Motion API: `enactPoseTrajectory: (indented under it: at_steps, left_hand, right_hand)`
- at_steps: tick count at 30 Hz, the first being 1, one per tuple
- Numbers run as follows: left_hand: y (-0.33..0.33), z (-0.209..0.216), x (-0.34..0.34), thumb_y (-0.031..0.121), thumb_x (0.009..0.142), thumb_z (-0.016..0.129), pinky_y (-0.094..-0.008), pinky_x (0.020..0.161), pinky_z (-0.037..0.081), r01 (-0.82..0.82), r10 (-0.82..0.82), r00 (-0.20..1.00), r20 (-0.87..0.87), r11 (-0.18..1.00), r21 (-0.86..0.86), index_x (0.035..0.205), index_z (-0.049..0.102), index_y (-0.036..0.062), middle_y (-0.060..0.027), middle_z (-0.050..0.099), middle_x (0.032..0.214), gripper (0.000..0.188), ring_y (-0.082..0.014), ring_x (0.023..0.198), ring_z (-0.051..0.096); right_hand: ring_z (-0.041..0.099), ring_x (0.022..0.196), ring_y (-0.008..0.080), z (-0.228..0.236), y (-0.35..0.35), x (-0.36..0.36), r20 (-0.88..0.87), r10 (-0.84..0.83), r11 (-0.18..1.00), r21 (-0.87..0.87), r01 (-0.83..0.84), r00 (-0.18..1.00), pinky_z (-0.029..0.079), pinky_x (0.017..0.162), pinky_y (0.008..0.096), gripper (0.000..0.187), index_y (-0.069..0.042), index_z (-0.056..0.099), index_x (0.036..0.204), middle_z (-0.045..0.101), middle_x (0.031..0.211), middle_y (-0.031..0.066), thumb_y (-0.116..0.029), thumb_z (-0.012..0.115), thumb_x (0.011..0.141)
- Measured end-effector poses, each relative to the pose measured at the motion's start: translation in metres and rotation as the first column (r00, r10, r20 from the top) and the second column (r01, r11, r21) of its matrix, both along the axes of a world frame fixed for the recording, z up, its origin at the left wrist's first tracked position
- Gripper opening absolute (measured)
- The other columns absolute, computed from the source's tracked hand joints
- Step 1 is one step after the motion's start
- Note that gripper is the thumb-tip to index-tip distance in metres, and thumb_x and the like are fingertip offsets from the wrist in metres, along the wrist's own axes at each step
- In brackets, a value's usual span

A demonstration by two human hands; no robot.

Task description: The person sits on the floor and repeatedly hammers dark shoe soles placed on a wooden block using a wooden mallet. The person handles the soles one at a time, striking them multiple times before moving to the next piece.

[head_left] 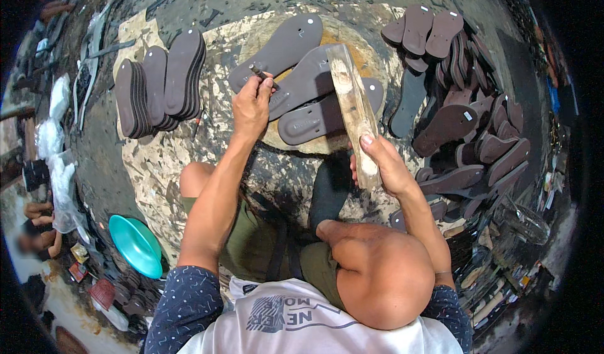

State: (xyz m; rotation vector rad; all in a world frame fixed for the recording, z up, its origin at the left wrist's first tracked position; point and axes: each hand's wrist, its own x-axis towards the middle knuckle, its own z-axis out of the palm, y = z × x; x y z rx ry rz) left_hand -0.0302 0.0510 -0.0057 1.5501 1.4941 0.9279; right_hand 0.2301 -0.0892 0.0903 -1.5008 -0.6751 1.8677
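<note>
1. So, our left hand has thumb and fingers pinched narrow around a dark, slim punch-like tool. Its lower end sits by the flip-flop soles; can't tell if it's touching one.
2. Our right hand is wrapped around the near end of a worn wooden bat, thumb on top, fingers curled under. The bat's far part crosses over two of the soles, though we can't tell if it's resting on them.
3. The three grey-brown flip-flop soles are fanned out in front of us, overlapping a bit, on a round wooden block. Each shows a small hole or two.
4. Off to our left we've got neat stacks of matching soles, on a blotchy ground sheet.
5. To our right it's messier: a heap of loose soles lying every which way, some tilted, some with little white stickers.
6. Down by our left elbow there's a teal plastic basin, tipped at an angle.
</note>
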Motion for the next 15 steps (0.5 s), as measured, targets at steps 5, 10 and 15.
enactPoseTrajectory:
  at_steps: [5,10,15]
  left_hand:
    - [-0.001,-0.003,-0.001,0.019,0.102,0.06,-0.0369,0.075,0.053,0.09,-0.064,0.99,-0.126,0.972,0.215,0.11,0.067,0.0027,-0.016,0.072,0.093,0.02,-0.029,0.086,0.071]
    - [-0.001,-0.008,0.002,0.022,0.105,0.058,-0.03,0.073,0.055,-0.088,0.095,0.982,0.164,0.995,-0.049,0.11,0.067,0.0001,-0.01,0.073,0.091,0.024,-0.0157,0.081,0.071]
    - [0.004,-0.002,-0.002,0.02,0.103,0.06,-0.0302,0.073,0.056,-0.058,0.063,0.995,0.073,0.996,-0.069,0.11,0.069,0.0012,-0.0099,0.074,0.088,0.022,-0.0143,0.079,0.071]
  right_hand:
    - [0.066,0.066,0.0169,0.009,0.02,-0.011,0.016,-0.004,0.999,0.041,0.004,1.0,0.055,0.057,0.0308,0.046,-0.005,0.056,0.112,0.065,0.083,0.0082,-0.049,0.056,0.101]
    - [0.066,0.065,0.0169,0.012,0.024,-0.014,0.005,-0.006,1.0,0.008,0.006,1.0,0.055,0.057,0.0306,0.047,-0.004,0.057,0.113,0.065,0.082,0.0082,-0.049,0.056,0.101]
    - [0.066,0.064,0.0169,0.022,0.036,-0.011,0.012,-0.01,0.999,0.045,0.01,1.0,0.055,0.058,0.0302,0.051,-0.002,0.057,0.118,0.066,0.082,0.008,-0.05,0.056,0.1]
